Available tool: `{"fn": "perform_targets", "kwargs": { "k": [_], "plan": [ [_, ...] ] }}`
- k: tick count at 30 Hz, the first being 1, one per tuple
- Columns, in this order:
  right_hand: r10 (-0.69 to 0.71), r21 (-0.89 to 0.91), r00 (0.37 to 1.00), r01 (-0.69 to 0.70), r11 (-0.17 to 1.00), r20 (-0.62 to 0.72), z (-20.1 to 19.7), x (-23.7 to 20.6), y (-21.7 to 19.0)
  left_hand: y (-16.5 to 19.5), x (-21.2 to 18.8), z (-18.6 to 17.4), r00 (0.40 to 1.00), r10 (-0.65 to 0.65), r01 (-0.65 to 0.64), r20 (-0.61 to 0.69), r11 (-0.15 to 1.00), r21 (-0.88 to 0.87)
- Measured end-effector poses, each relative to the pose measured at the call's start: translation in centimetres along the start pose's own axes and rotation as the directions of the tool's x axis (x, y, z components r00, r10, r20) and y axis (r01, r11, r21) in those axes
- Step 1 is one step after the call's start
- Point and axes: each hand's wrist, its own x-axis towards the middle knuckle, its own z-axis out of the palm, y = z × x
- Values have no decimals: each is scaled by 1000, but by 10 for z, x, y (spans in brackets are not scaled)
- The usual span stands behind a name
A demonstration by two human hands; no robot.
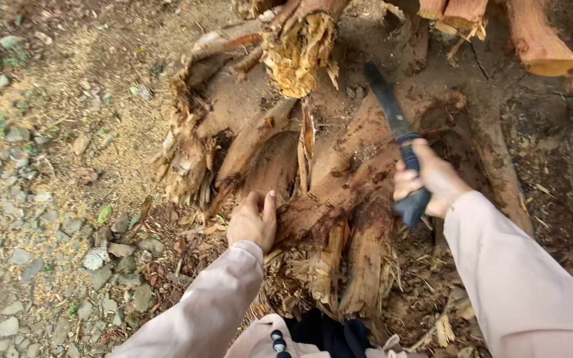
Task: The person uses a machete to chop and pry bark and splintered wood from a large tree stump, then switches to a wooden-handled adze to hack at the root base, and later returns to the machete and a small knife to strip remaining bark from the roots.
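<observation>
A brown, fibrous tree stump (280, 152) with torn bark and splintered roots fills the middle of the head view. My right hand (429, 179) is closed around the dark handle of a long machete (387, 109), its blurred blade pointing up and away over the stump. My left hand (253, 222) rests on a shredded piece of bark at the stump's near side, fingers curled against the wood. Both arms wear pale pink sleeves.
Cut reddish logs (538, 40) lie at the top right. Stony ground with small grey rocks (48, 258) and dry leaves spreads to the left. Loose wood splinters (432, 318) litter the soil near my right arm.
</observation>
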Motion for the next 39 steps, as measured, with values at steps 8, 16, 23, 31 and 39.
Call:
{"fn": "perform_targets", "kwargs": {
  "k": [8,16,23,31,39],
  "plan": [
    [-325,-515,930,196,835,-173,15,-16,17,0,3,-2,993,-78,81,93,996,-27],
    [-759,-959,632,88,270,-156,28,-74,35,6,-2,-10,988,-84,91,130,994,-54],
    [-595,-895,755,25,445,-275,35,-29,40,8,-4,-13,980,-122,137,160,987,-84],
    [-173,-252,978,138,958,-119,-16,-5,17,6,0,-6,976,-143,151,163,988,-38],
    [-473,-584,859,284,761,-198,25,-49,27,1,1,-5,989,-96,103,116,993,-55]
  ]
}}
